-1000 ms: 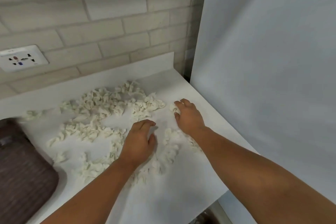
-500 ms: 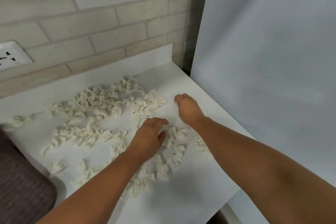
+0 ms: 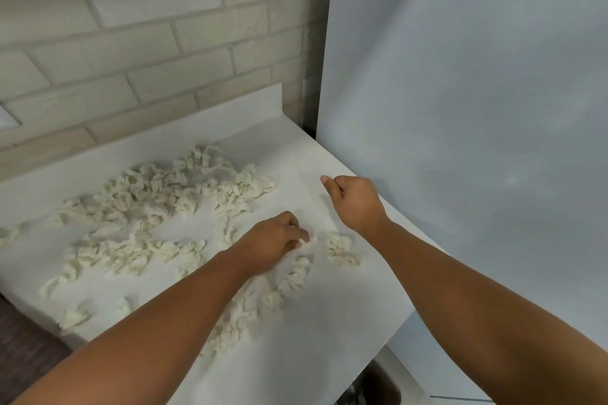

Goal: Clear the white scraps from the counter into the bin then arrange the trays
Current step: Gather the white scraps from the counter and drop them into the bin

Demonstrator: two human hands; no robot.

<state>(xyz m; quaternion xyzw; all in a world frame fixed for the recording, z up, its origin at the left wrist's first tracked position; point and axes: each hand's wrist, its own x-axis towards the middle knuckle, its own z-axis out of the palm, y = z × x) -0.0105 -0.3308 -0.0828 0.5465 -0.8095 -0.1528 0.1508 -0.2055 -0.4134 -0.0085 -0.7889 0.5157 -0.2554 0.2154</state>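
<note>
Left hand (image 3: 273, 240) grip pinches white scraps (image 3: 297, 273); 1 loose clump (image 3: 340, 248) lies just right, nearer it than the right hand (image 3: 357, 200), fingers curled, contents unclear.

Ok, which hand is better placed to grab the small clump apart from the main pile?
Left, probably: the left hand lies fingertips-down beside the clump; the right hand is curled above bare counter, farther back.
</note>
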